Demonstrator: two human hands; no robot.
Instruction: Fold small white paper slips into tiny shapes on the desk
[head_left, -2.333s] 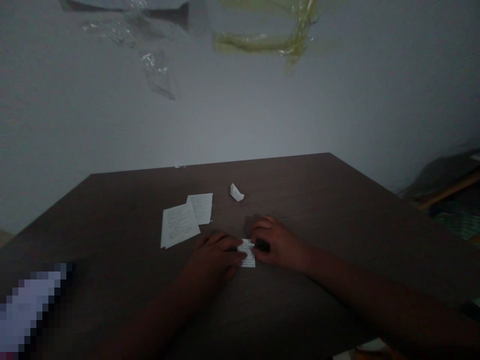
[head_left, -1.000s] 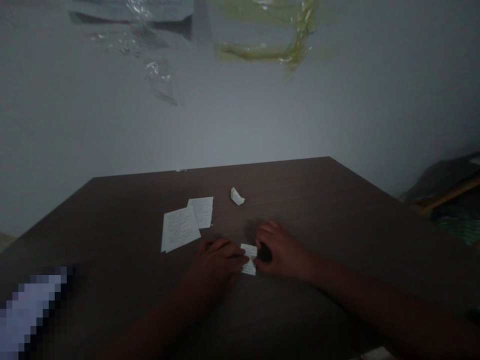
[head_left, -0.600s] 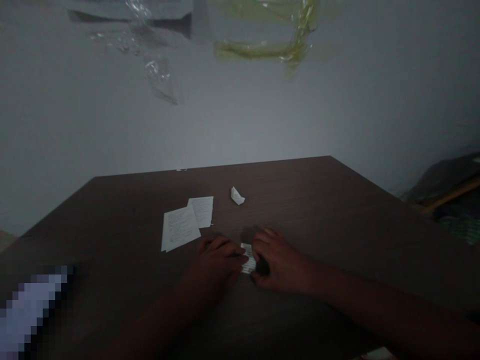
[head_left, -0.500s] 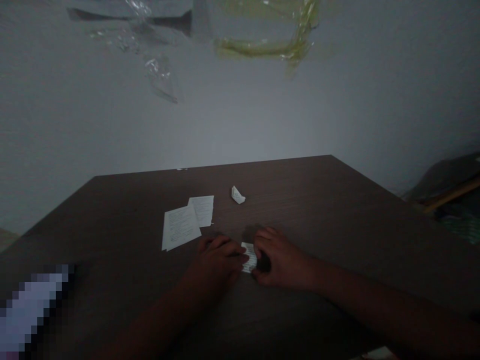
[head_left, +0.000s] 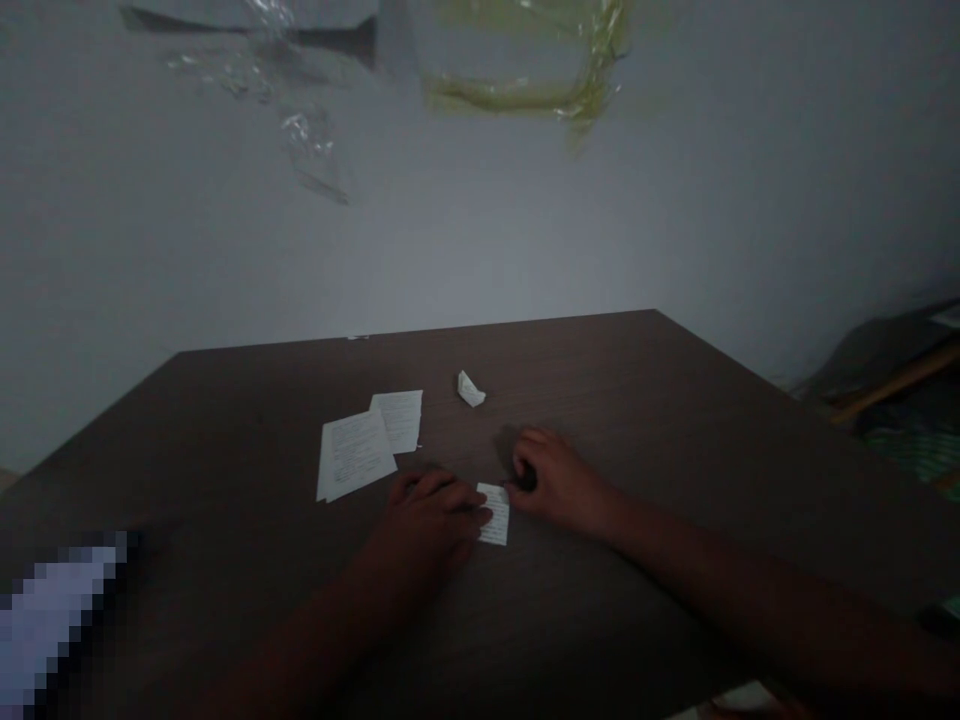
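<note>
A small piece of printed paper (head_left: 495, 527), apparently folded, lies on the brown table between my hands. My left hand (head_left: 435, 515) rests on its left side, the fingertips pressing it against the tabletop. Part of the paper is hidden under those fingers. At the upper right corner of the paper is my right hand (head_left: 551, 475), curled, with thumb and forefinger close together. Whether they pinch that corner I cannot tell. Farther back stands a small folded paper boat (head_left: 471, 389). Several printed paper sheets (head_left: 360, 455) overlap to the left, beyond my left hand.
The table (head_left: 600, 390) reaches back to a pale wall (head_left: 480, 230) with strips of clear and yellowish tape. A blurred-out, pale object (head_left: 60, 610) lies at the near left. Dark and green cloth-like items (head_left: 900, 440) are beyond the right edge.
My right hand has moved a little away from me, from the paper's right side to its upper right corner, uncovering more of the paper. My left hand keeps its place on it.
</note>
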